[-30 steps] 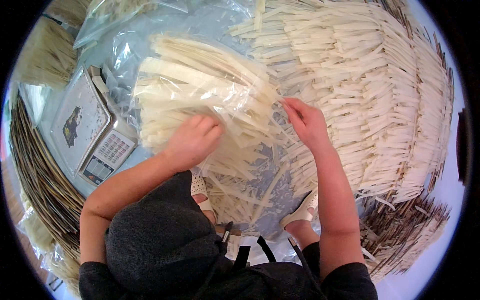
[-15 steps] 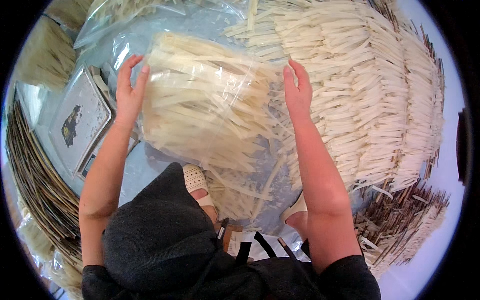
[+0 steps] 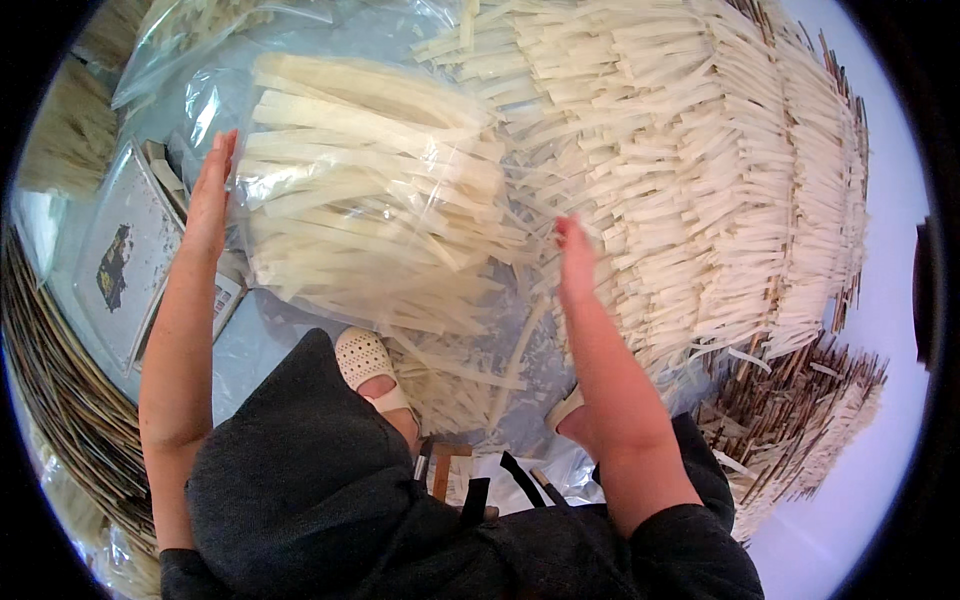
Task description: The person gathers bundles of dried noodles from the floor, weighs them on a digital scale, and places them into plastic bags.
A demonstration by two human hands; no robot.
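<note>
A clear plastic bag (image 3: 370,190) filled with pale, flat strips like dried noodles lies in front of me. My left hand (image 3: 211,195) is at the bag's left side, its fingers stretched out and held nearly straight, with nothing in it. I cannot tell whether it touches the plastic. My right hand (image 3: 577,260), somewhat blurred, is apart from the bag beyond its lower right side. Its fingers point away from me and appear to hold nothing. Loose strips lie beneath the bag and between my feet.
A large layered heap of pale strips (image 3: 700,190) on thin sticks fills the right side. A worn metal scale (image 3: 135,250) stands at left, beside a bundle of long brown sticks (image 3: 70,390). More sticks with strip ends (image 3: 800,430) lie at lower right. My white shoe (image 3: 365,358) is close to the bag.
My right hand has drawn back toward me, away from the bag's far right corner. My left hand stays beside the bag, its fingers now straighter. The whole view has shifted slightly.
</note>
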